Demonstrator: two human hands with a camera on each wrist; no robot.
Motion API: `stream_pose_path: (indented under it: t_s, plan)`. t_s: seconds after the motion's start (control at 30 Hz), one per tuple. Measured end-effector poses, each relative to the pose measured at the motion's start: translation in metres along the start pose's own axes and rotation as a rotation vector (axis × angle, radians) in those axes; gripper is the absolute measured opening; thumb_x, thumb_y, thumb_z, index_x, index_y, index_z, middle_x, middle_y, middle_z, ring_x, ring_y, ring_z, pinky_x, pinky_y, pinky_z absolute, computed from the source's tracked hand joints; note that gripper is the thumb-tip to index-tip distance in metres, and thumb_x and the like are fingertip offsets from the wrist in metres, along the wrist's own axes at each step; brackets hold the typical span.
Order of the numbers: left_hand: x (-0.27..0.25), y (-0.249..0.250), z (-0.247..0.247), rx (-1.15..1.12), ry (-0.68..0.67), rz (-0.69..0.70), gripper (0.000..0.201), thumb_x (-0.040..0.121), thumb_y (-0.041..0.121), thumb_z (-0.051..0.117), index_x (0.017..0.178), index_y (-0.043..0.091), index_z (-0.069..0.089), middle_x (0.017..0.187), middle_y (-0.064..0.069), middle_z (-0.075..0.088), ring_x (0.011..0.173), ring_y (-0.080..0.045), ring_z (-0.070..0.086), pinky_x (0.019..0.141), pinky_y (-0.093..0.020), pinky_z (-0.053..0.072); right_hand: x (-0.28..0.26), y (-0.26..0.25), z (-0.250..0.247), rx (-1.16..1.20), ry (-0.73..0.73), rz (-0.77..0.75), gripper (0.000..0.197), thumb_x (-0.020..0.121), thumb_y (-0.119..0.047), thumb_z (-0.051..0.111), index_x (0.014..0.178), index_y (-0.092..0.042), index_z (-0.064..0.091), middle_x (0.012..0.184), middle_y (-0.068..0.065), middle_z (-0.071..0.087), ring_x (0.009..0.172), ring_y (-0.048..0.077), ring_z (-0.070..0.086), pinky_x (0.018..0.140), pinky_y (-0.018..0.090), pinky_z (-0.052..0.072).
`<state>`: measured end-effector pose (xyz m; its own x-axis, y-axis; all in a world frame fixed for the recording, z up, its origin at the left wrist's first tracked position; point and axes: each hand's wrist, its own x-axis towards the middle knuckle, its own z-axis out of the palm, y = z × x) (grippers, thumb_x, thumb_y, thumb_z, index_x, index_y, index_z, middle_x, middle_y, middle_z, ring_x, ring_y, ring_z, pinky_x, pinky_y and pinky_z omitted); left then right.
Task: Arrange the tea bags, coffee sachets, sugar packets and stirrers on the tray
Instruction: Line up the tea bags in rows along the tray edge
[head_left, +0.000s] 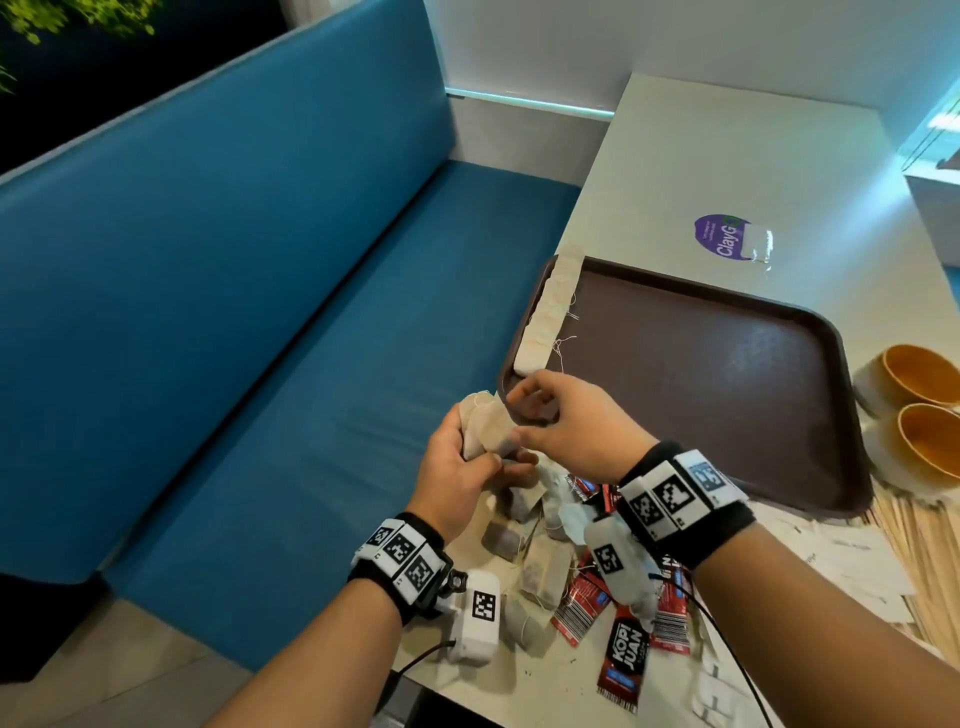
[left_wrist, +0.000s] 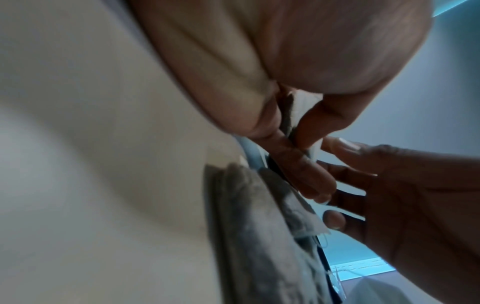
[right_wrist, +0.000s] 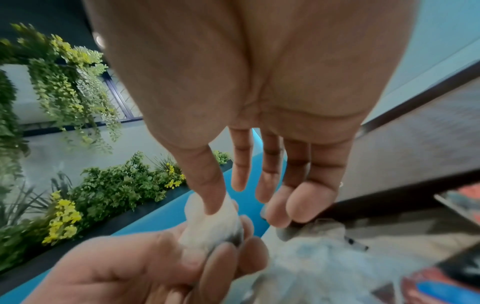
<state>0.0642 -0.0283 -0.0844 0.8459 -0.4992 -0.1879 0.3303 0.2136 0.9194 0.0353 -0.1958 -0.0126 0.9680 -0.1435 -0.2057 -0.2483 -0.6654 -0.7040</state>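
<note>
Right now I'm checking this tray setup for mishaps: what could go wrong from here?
The row of tea bags leans on the tray rim over the table edge; a nudge could tip it off. The left hand holds a bunch of tea bags while the right hand pinches one; others may slip. Loose strings could snag.

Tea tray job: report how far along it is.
Done: a row of tea bags lies along the left edge of the tray. In hand: the left hand grips a bunch of tea bags, and the right hand reaches to it. Left: loose tea bags, coffee sachets, white packets and stirrers lie off the tray.
</note>
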Motion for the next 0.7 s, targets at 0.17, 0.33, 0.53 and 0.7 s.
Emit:
stream_pose_path:
  t_s: [0.17, 0.33, 0.53, 0.7]
  plan:
    - [-0.001, 0.001, -0.001, 0.027, -0.012, 0.001, 0.041, 0.095, -0.022, 0.045, 0.122, 0.007, 0.058, 0.097, -0.023, 0.072, 0.071, -0.034, 0.073, 0.070, -0.044, 0.065, 0.004, 0.004, 0.006, 0.056, 0.051, 0.010, 0.016, 0.089, -0.031, 0.077, 0.102, -0.030, 0.069, 0.092, -0.013, 0.069, 0.081, -0.003, 0.061, 0.071, 0.014, 0.044]
    - [0.000, -0.001, -0.001, 0.064, 0.029, 0.002, 0.030, 0.099, -0.014, 0.046, 0.120, 0.004, 0.060, 0.101, -0.028, 0.073, 0.082, -0.043, 0.075, 0.072, -0.049, 0.064, 0.006, 0.010, 0.003, 0.146, 0.100, 0.015, 0.008, 0.091, -0.033, 0.076, 0.086, -0.027, 0.075, 0.078, -0.007, 0.072, 0.070, 0.003, 0.064, 0.069, 0.021, 0.052]
    - [0.004, -0.002, 0.001, 0.102, 0.073, -0.006, 0.018, 0.105, -0.005, 0.041, 0.109, -0.006, 0.059, 0.087, -0.021, 0.072, 0.071, -0.032, 0.073, 0.064, -0.040, 0.061, 0.009, 0.016, -0.021, 0.285, 0.204, 0.052, 0.008, 0.092, -0.024, 0.075, 0.084, -0.020, 0.075, 0.070, 0.001, 0.074, 0.063, 0.012, 0.068, 0.075, 0.041, 0.064]
    - [0.004, 0.000, 0.002, 0.097, 0.075, -0.017, 0.017, 0.105, -0.005, 0.042, 0.105, -0.005, 0.059, 0.085, -0.017, 0.071, 0.069, -0.030, 0.073, 0.059, -0.036, 0.060, 0.031, 0.019, -0.043, 0.265, 0.448, 0.075, 0.009, 0.093, -0.031, 0.071, 0.087, -0.024, 0.074, 0.074, -0.005, 0.076, 0.075, 0.011, 0.073, 0.081, 0.031, 0.059]
